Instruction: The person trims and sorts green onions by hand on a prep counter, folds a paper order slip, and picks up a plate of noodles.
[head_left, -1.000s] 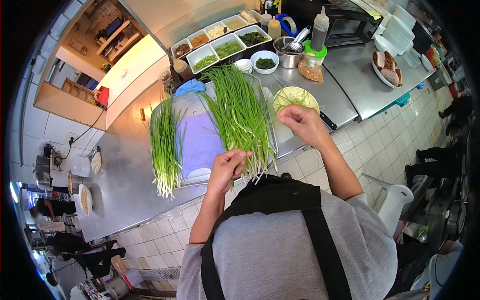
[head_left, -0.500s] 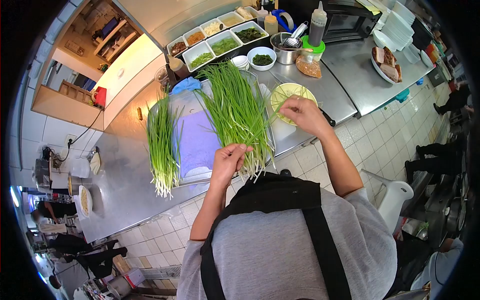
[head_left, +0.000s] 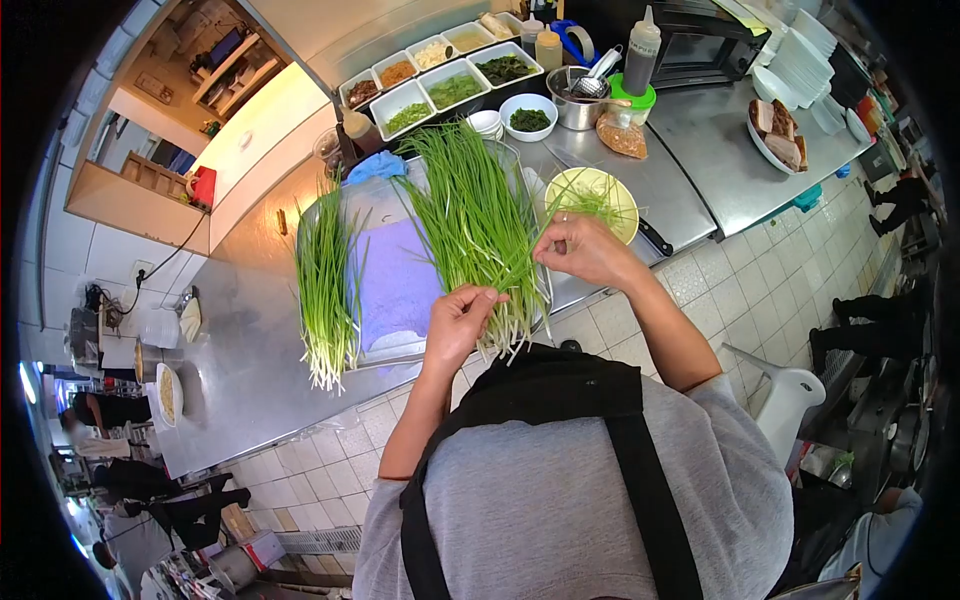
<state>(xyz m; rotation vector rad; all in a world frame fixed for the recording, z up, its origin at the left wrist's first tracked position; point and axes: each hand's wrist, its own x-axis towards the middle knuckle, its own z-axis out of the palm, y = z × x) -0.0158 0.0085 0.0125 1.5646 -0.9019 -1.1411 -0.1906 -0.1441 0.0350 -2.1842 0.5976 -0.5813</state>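
Fanning grn onions (head_left: pixel 470 210), wht ends (head_left: pixel 514 338)

We can read no text with certainty. On the tall squeeze bottle (head_left: pixel 642 62), just behind the green-lidded tub (head_left: pixel 640 99), we make out a short row of dark marks like lettering, too small and blurred for us to spell out.
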